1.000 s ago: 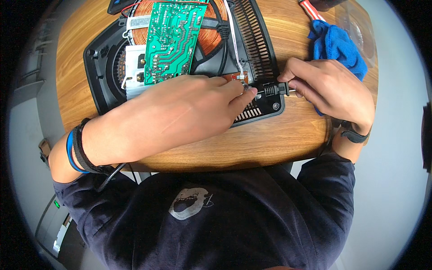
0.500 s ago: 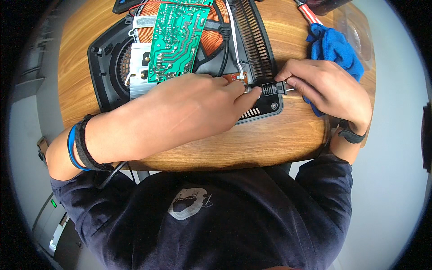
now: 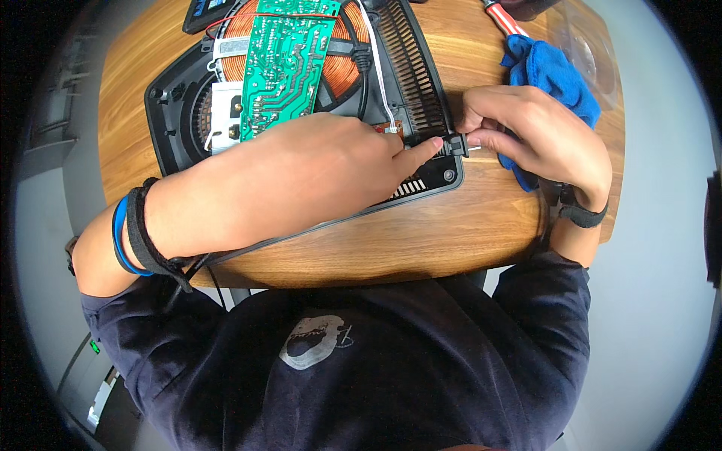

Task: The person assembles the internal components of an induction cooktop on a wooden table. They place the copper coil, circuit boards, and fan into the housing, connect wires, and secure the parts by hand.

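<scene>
A black power plug (image 3: 456, 145) with metal prongs lies over the right front corner of an opened induction cooker's black housing (image 3: 154, 124). My left hand (image 3: 316, 165) reaches across the housing with its index finger pressed on the plug's ribbed cord end. Its other fingertips are mostly hidden beneath the hand. From the right, my right hand (image 3: 545, 139) pinches the prong end between thumb and fingers. Inside the housing are a green circuit board (image 3: 289, 68), a copper coil (image 3: 347, 84) and a small orange board (image 3: 397, 129) beside my left fingers.
A blue cloth (image 3: 553, 75) lies on the wooden table (image 3: 376, 244) behind my right hand, near a red-and-white handle (image 3: 505, 19) and a clear plastic container (image 3: 594, 60). White wires (image 3: 380, 60) run to the orange board. A black cord (image 3: 256, 246) passes under my left forearm.
My left index finger has slid a little further along the plug. A stretch of black cord now shows below my left forearm. The whole view has shifted slightly.
</scene>
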### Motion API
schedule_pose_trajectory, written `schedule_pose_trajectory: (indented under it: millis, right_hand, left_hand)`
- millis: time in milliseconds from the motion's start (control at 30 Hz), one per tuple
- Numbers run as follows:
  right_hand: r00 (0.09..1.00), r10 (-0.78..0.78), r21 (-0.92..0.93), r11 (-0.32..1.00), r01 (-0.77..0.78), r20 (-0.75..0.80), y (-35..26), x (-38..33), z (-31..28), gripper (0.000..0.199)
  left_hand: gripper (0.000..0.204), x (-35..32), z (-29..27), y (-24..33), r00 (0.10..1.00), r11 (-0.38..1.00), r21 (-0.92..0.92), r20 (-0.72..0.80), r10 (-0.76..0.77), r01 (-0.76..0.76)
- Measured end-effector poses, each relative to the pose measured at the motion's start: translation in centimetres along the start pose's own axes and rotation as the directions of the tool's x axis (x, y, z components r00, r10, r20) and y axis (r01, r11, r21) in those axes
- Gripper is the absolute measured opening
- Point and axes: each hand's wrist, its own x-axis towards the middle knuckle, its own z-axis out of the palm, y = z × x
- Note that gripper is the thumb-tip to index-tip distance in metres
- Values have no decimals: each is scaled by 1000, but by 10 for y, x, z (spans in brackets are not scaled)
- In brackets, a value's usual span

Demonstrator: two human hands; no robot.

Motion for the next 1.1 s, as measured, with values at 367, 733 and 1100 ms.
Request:
schedule_pose_trajectory:
  millis: [367,733,1100]
  right_hand:
    - [999,39,-105,994,-36,22,-10,-7,-6,13]
    - [1000,-14,-125,992,17,21,7,-19,-14,14]
    - [998,37,-147,989,-30,45,-2,-21,-18,12]
  left_hand:
    - [70,4,-12,12,994,997,77,112,6,-14]
    - [60,1,-5,12,999,999,16,18,-36,36]
    - [55,-5,-11,11,999,999,24,6,-39,39]
